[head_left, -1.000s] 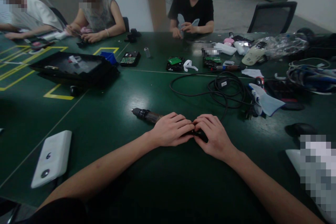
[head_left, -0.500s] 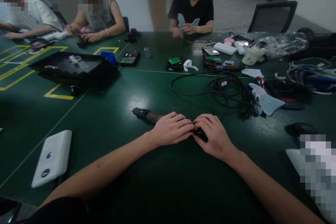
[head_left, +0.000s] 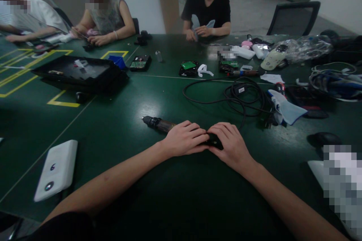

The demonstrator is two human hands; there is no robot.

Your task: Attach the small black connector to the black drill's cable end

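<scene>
Between my hands, on the green table (head_left: pixel 158 180), is a small dark object (head_left: pixel 214 141) with tiny shiny spots; most of it is covered, so its kind is unclear. My left hand (head_left: pixel 186 138) lies across its left part with the fingers bent over it. From the right, my right hand (head_left: pixel 230 141) grips it with curled fingers above and the thumb along the near side. Just beyond my left hand lies an electric screwdriver (head_left: pixel 158 123), tip pointing left, its rear hidden behind that hand.
Black cable (head_left: pixel 244 98) coils beyond my right hand, beside a blue-white glove (head_left: pixel 287 108). Farther back are hard drives (head_left: pixel 189 67) and another screwdriver (head_left: pixel 246 72). A black tray (head_left: pixel 93 73) and a white power bank (head_left: pixel 58 169) stand left. People sit opposite.
My right hand's fingers have shifted slightly, and more of the dark object shows between my hands. My left hand has barely moved; the screwdriver lies where it was.
</scene>
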